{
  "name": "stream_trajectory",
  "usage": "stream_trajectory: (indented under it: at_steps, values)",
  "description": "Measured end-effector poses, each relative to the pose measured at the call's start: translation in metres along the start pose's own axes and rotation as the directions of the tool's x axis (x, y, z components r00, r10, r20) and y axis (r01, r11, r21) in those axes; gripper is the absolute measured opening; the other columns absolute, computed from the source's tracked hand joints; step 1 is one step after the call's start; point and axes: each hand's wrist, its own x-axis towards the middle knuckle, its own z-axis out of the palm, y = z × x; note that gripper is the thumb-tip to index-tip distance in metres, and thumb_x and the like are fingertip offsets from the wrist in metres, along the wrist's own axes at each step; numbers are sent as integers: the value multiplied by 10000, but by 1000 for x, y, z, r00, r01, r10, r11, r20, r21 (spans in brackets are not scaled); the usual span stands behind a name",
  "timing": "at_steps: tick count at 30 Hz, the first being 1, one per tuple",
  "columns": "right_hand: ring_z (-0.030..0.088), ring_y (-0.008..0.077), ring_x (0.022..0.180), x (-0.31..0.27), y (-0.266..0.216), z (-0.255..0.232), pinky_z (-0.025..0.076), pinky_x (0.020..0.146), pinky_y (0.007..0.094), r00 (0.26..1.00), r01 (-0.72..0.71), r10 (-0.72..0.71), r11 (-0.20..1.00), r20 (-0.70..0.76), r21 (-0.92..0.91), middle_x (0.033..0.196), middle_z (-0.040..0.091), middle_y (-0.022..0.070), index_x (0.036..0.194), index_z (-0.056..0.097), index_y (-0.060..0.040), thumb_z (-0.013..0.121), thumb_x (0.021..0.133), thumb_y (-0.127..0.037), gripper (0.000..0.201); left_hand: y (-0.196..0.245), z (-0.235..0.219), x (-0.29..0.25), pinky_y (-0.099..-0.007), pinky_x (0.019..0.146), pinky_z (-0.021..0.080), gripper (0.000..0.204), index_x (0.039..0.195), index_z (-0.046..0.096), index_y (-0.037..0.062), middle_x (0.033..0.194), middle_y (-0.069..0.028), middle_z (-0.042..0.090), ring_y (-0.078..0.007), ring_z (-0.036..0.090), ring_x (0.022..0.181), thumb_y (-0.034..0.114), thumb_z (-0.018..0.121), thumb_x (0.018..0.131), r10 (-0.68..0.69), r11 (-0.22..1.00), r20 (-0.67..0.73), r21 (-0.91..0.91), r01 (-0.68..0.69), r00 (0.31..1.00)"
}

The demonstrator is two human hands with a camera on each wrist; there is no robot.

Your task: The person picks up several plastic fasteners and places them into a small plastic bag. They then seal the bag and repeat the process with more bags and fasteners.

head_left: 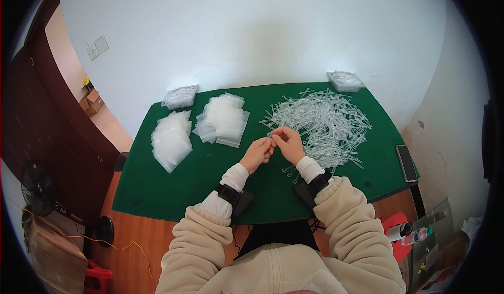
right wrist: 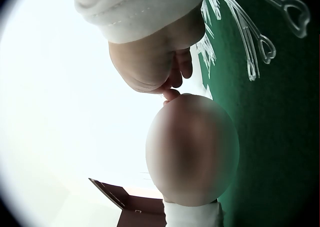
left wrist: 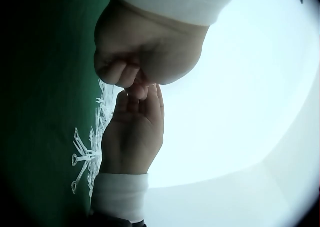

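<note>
White wall (head_left: 210,31) backs a green-covered table (head_left: 152,189), on which a loose pile of clear looped sticks (head_left: 326,122) lies to the right of two fanned stacks of translucent bags (head_left: 223,116). Left hand (head_left: 256,155) and right hand (head_left: 290,145) meet at the fingertips just beside the pile's left edge, fingers curled, both apparently pinching a small clear piece (head_left: 269,135) that is mostly hidden and cannot be identified. Judged by appearance, the sticks are light, slick and fairly stiff, their thin shafts liable to snap or tangle, so a fingertip pinch mid-shaft, away from the looped heads, is advised.
</note>
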Motion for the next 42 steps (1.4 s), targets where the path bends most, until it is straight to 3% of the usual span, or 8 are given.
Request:
stream_trajectory:
  at_steps: [10, 17, 25, 34, 38, 39, 41, 42]
  values:
    - [542, 64, 647, 0, -5, 1, 444, 596, 198, 1000, -13, 14, 995, 0, 98, 736, 585, 20, 907, 585, 25, 563, 785, -18, 130, 6, 0, -4, -181, 450, 245, 216, 887, 494, 54, 684, 27, 426, -40, 286, 501, 230, 376, 930, -51, 991, 76, -121, 60, 996]
    - [585, 111, 741, 1, -3, -5, 486, 665, 229, 994, -101, 96, 986, 46, 132, 816, 615, 72, 906, 588, 32, 575, 777, -23, 141, 6, 2, -5, -182, 438, 237, 220, 895, 503, 33, 679, 21, 429, -40, 286, 492, 219, 389, 922, -78, 972, 90, -214, 96, 993]
    - [582, 91, 711, 2, 1, -7, 483, 636, 218, 1000, 1, -1, 1000, 18, 16, 782, 612, 46, 888, 599, 20, 581, 778, -16, 117, 10, 2, -5, -181, 429, 225, 204, 876, 529, 45, 655, 37, 420, -33, 297, 491, 209, 411, 903, -66, 997, -16, -33, 65, 998]
    - [588, 87, 711, 3, 1, -6, 476, 634, 212, 997, -63, 59, 993, 43, 102, 795, 616, 48, 902, 585, 32, 581, 776, -3, 131, 1, 0, -1, -175, 433, 235, 220, 893, 543, 77, 647, 55, 401, -26, 302, 497, 251, 411, 913, 22, 999, -9, 37, -22, 1000]
    - [597, 146, 701, 4, -10, -12, 477, 617, 251, 998, -49, 49, 999, 27, 6, 779, 605, 65, 927, 587, -4, 665, 713, -95, 245, 4, -3, -1, -174, 429, 244, 224, 903, 545, 78, 635, 58, 390, -25, 307, 497, 251, 404, 917, 83, 991, -126, 114, -68, 989]
    - [593, 173, 722, 0, -30, -15, 474, 635, 277, 987, -18, 61, 961, 148, -277, 781, 604, 77, 916, 588, -24, 690, 668, -135, 291, 6, -6, 0, -174, 426, 246, 225, 905, 546, 75, 630, 58, 387, -25, 309, 497, 248, 403, 918, 109, 990, -196, 104, -90, 974]
    - [586, 227, 762, -5, -61, -24, 466, 670, 329, 920, 150, 179, 663, 350, -733, 783, 602, 101, 896, 589, -63, 740, 576, -214, 385, 5, -11, 3, -175, 423, 249, 228, 908, 547, 73, 626, 59, 383, -25, 311, 497, 246, 401, 919, 138, 989, -268, 95, -117, 954]
    - [586, 227, 762, -11, -63, -28, 466, 670, 329, 918, 154, 178, 663, 354, -733, 783, 602, 101, 896, 589, -63, 740, 576, -214, 385, 4, -13, 4, -176, 420, 249, 230, 910, 548, 71, 622, 59, 381, -25, 311, 496, 246, 399, 919, 146, 988, -291, 93, -124, 946]
